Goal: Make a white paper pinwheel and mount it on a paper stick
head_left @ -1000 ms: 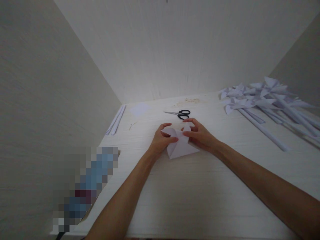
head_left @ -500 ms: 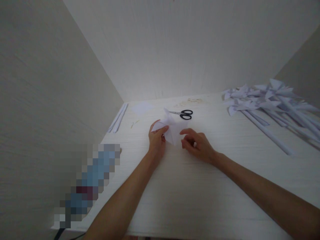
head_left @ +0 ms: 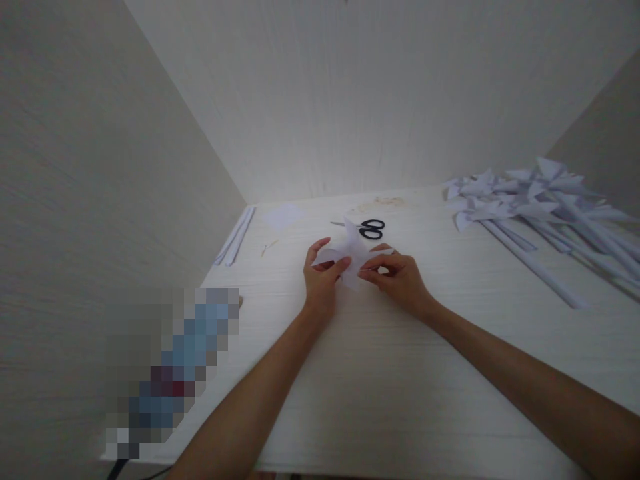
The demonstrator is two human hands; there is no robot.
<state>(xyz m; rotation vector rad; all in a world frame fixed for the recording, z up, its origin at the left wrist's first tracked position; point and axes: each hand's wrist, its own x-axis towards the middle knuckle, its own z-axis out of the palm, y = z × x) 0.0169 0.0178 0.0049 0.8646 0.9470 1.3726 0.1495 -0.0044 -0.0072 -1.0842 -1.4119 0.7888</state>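
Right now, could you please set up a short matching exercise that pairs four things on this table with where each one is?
Things:
1. scissors
2. folded paper
3. pile of paper pinwheels
4. paper strips

Places:
A. along the left wall, at the table's edge
B. far right of the table
C. held between the left hand and right hand
D. flat on the table, just beyond the hands

Pairs: 1-D, 2-C, 3-B, 4-A
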